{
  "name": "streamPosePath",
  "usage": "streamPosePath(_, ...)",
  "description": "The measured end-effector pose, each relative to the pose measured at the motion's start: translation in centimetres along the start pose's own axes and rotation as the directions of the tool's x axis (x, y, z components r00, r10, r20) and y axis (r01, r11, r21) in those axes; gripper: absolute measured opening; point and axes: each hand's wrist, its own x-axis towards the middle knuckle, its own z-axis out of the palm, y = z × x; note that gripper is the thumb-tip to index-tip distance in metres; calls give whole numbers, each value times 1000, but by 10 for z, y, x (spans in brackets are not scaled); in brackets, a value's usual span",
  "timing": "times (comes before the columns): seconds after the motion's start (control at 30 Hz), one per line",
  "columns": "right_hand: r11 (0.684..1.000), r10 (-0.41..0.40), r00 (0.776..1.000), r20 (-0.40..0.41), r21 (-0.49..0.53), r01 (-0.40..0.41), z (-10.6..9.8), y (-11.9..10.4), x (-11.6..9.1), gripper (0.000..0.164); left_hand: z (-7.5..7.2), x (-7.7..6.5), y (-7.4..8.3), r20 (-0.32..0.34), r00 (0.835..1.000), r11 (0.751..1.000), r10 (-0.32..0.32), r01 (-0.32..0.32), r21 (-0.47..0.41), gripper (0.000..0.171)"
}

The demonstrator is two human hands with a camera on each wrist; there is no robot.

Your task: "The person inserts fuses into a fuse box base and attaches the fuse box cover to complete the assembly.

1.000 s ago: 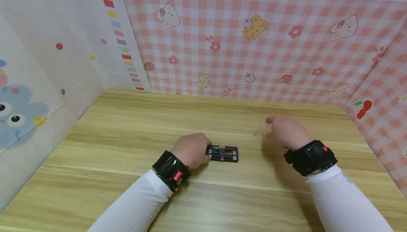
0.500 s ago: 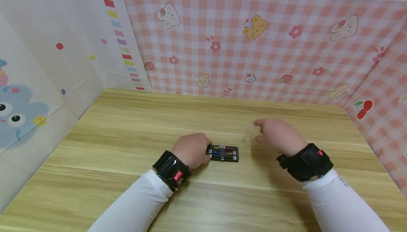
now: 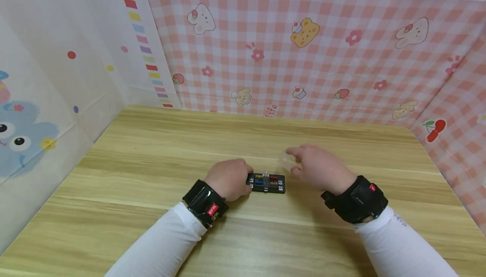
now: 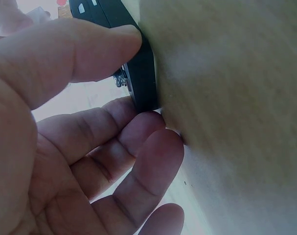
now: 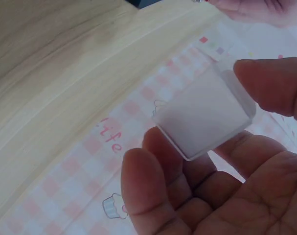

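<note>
A black fuse block [image 3: 270, 183] with yellow, blue, red and brown blade fuses lies on the table. My left hand [image 3: 229, 178] pinches its left end, and in the left wrist view the thumb presses one side of the fuse block [image 4: 142, 78] while fingers meet the other. Up and to the right of the block, my right hand [image 3: 322, 168] holds a clear plastic cover [image 3: 285, 161]. In the right wrist view that boxy, see-through cover [image 5: 207, 115] sits between thumb and fingers, apart from the block.
The wood-grain table [image 3: 152, 142] runs back to a pink checked cloth [image 3: 228, 49]. A white printed cloth [image 3: 87, 79] borders it on the left, and more checked cloth [image 3: 452, 112] on the right. Both wrists carry black straps.
My right hand has moved left and slightly toward me with the clear cover, closing in on the fuse block. My left hand and the block stay in place.
</note>
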Motion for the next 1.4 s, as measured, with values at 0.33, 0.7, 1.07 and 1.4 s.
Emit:
streamPosePath(0.33, 994, -104, 995, -8, -35, 104, 6, -11, -2, 50, 0, 1, 0, 7, 1000, 1000, -4, 4, -5, 26)
streamPosePath(0.7, 969, -245, 969, -29, -35, 244, 21, -21, 0, 50, 0, 1, -1, 2, 1000, 1000, 9, -9, -3, 23)
streamPosePath(1.07, 962, -272, 962, -23, -7, 272, 31, -28, 3, 48, 0, 1, -1, -9, 1000, 1000, 21, -21, 0, 19)
streamPosePath(1.4, 963, -268, 963, -5, -15, 268, 36, -31, 5, 47, 0, 0, 0, -13, 1000, 1000, 26, -26, 8, 20)
